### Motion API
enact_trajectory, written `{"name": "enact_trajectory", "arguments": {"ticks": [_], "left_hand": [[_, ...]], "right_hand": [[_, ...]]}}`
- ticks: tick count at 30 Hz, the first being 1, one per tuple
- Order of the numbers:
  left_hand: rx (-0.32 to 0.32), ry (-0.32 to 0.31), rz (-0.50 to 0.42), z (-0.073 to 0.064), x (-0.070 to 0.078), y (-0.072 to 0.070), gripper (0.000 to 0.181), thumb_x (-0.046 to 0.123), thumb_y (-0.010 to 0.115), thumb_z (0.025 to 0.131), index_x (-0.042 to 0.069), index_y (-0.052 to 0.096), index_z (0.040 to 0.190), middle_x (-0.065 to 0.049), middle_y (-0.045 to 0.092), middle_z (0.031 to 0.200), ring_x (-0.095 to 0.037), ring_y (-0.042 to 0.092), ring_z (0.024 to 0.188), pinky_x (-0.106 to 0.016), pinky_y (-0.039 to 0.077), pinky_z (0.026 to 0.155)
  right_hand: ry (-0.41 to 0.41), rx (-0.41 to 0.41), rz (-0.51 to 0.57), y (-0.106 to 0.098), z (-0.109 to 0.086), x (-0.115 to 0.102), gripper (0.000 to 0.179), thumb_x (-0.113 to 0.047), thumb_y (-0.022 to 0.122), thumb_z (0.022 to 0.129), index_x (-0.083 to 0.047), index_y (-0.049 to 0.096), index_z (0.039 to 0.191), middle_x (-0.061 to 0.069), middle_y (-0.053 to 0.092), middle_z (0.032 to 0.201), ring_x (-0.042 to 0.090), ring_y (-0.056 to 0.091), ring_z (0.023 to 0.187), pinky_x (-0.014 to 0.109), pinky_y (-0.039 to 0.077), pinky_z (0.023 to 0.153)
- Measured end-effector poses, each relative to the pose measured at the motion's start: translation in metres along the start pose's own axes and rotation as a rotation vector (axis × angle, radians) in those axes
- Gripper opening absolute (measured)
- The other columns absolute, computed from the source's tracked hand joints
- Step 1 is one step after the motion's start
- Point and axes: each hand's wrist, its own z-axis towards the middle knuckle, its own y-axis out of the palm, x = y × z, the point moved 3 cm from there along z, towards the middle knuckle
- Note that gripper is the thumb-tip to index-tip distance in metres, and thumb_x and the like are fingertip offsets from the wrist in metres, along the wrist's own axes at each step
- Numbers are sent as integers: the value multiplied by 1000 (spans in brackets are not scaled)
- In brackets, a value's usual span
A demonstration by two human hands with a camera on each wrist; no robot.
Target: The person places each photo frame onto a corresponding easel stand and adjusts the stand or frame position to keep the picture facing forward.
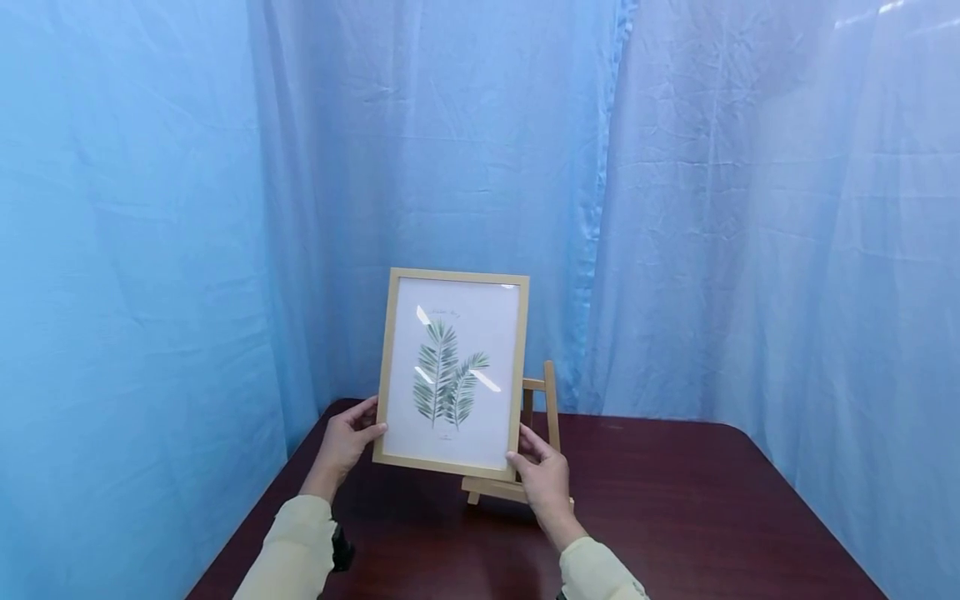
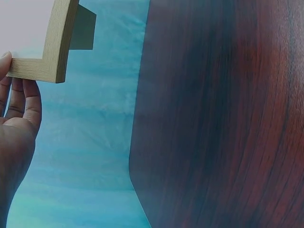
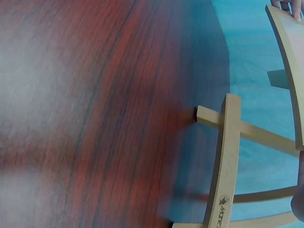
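Observation:
A picture frame (image 1: 480, 325) in pale wood, showing green fern-like leaves on white, is held up in front of a small wooden easel (image 1: 504, 490). My left hand (image 1: 345, 442) pinches its lower left edge, thumb on the front and fingers behind. At the lower right edge, my right hand (image 1: 546, 479) grips it the same way. In the left wrist view a flap (image 2: 83, 31) sticks out from the frame's back. The easel's ledge, with dark lettering, shows in the right wrist view, below the picture frame (image 3: 288, 66). Much of the easel is hidden behind the frame in the head view.
The easel stands on a dark reddish-brown table (image 1: 660, 500) with rounded far corners. Blue curtains (image 1: 465, 150) hang behind the table and along both sides. A black band (image 1: 342, 550) sits at my left sleeve.

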Motion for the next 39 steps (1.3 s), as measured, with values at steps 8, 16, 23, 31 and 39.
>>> {"name": "enact_trajectory", "arguments": {"ticks": [8, 16, 23, 31, 39], "left_hand": [[-9, -2, -18, -2, 7, 12, 51, -8, 72, 85, -9, 57, 134, -27, 64, 115, -20, 59, 94, -18, 49, 74], [-31, -17, -25, -7, 20, 25, 52, -8, 71, 86, -8, 55, 135, -27, 63, 118, -28, 58, 101, -16, 48, 74], [-16, -1, -57, -1, 11, 38, 51, -10, 71, 84, -6, 58, 133, -26, 65, 117, -25, 61, 98, -17, 50, 74], [-35, 12, -64, 1, 10, 51, 51, -10, 71, 83, -8, 59, 132, -25, 66, 114, -27, 62, 97, -19, 50, 74], [-54, 35, -64, 1, 12, 65, 50, -11, 71, 83, -8, 59, 132, -24, 66, 110, -25, 62, 94, -20, 50, 73]], "right_hand": [[-9, 5, -19, -13, -1, -1, 48, 1, 74, 86, -1, 63, 133, 19, 69, 112, 31, 65, 101, 22, 53, 74], [14, 28, -3, -24, 4, 2, 48, 2, 74, 86, -1, 63, 132, 19, 69, 113, 29, 64, 105, 18, 52, 74], [22, 34, -26, -34, 5, 1, 49, 0, 73, 87, -1, 61, 135, 20, 67, 118, 31, 61, 112, 17, 51, 78], [19, 43, -39, -46, 8, 5, 50, 1, 72, 87, 1, 59, 135, 22, 66, 119, 32, 61, 113, 16, 50, 77], [25, 53, -37, -59, 9, 8, 51, 1, 72, 88, 2, 58, 136, 22, 67, 119, 28, 62, 109, 17, 52, 73]]}}
